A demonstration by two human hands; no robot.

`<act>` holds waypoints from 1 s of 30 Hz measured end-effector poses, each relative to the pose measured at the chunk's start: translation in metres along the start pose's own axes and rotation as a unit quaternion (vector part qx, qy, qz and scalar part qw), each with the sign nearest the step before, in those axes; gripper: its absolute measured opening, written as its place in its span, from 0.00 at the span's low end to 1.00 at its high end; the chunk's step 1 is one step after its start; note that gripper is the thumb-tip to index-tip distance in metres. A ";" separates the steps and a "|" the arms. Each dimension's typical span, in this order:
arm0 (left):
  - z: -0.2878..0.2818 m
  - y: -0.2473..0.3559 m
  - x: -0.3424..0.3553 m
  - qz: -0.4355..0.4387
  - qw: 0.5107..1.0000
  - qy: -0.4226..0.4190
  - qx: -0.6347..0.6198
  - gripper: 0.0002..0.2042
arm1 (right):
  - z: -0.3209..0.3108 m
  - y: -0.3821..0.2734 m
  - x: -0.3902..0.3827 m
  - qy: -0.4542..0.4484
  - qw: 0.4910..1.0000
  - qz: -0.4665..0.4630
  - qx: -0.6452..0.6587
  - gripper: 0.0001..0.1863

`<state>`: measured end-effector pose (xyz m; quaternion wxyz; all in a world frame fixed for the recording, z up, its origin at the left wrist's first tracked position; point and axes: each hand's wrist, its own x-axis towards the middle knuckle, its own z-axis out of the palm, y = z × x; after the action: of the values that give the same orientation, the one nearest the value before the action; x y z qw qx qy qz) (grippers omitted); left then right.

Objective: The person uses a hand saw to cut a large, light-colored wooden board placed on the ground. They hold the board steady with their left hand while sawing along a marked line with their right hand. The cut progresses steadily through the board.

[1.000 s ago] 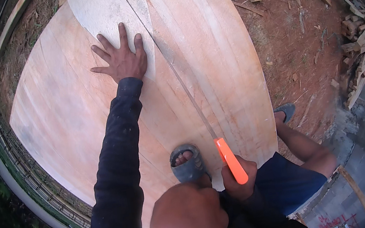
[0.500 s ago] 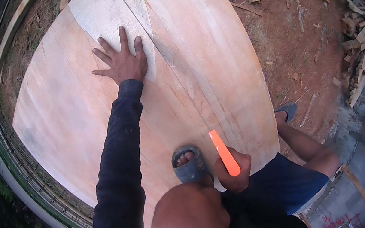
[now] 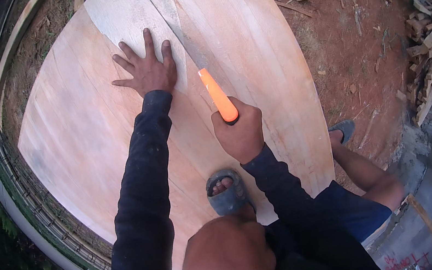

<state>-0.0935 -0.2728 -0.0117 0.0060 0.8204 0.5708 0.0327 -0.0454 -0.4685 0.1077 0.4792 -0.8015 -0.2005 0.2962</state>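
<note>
The plywood sheet (image 3: 71, 127) is pressed by the left hand (image 3: 155, 74), spread wide; the orange-handled handsaw (image 3: 216, 93) is gripped in the right hand (image 3: 240, 131) above the sheet. The left hand could be cut if the saw jumps sideways, or the saw pinched if the sheet sags.

Grips the orange handle (image 3: 218, 95) in the right fist (image 3: 239, 132), with the right forearm (image 3: 276, 173) slanting back from it. Spreads the left hand (image 3: 151, 73) palm down, beyond and left of the handle, on a nearly straight arm (image 3: 138, 173). Bends one knee (image 3: 222, 258) nearer than the handle.
</note>
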 end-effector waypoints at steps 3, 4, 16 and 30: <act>0.004 -0.003 -0.009 0.002 1.000 -0.008 0.009 0.31 | -0.060 -0.002 -0.103 -0.006 0.999 0.030 0.029 0.10; 0.003 -0.002 -0.009 0.001 1.000 -0.008 -0.004 0.31 | -0.080 0.002 -0.130 -0.003 0.999 -0.012 -0.044 0.09; 0.000 0.011 -0.002 0.015 1.000 -0.002 -0.014 0.31 | 0.019 -0.007 0.054 0.016 0.999 -0.019 -0.037 0.08; 0.007 -0.007 -0.008 0.009 1.000 0.002 -0.012 0.31 | -0.061 -0.005 -0.084 -0.023 0.997 0.062 0.031 0.02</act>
<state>-0.1026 -0.2780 -0.0191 0.0148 0.8253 0.5630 0.0412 -0.0675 -0.5563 0.1582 0.4799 -0.7903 -0.1523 0.3492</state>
